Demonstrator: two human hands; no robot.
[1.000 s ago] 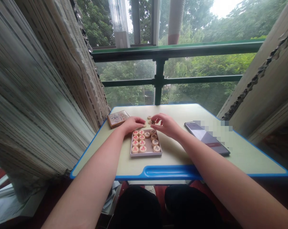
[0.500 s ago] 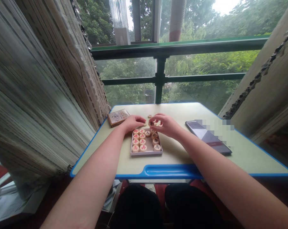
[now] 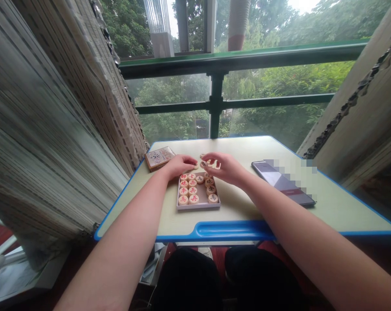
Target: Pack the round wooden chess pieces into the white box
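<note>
A shallow white tray (image 3: 200,204) lies on the cream table (image 3: 234,211) and holds several round wooden chess pieces (image 3: 193,199) with red or black characters. My left hand (image 3: 179,165) rests just behind the tray's far left corner, fingers curled and pinched on a piece at its fingertips. My right hand (image 3: 224,167) hovers behind the tray's far right corner, fingers curled around a wooden piece (image 3: 204,164). A few loose pieces (image 3: 202,155) lie on the table beyond both hands.
A brown printed box lid (image 3: 158,157) sits at the table's far left. A dark phone (image 3: 281,182) lies to the right. Bamboo blinds (image 3: 62,121) hang close on the left and right. A green window railing (image 3: 243,65) stands behind the table.
Both hands stay behind the tray. My right hand's fingers have shifted slightly around the piece it holds. The camera tilted a little downward.
</note>
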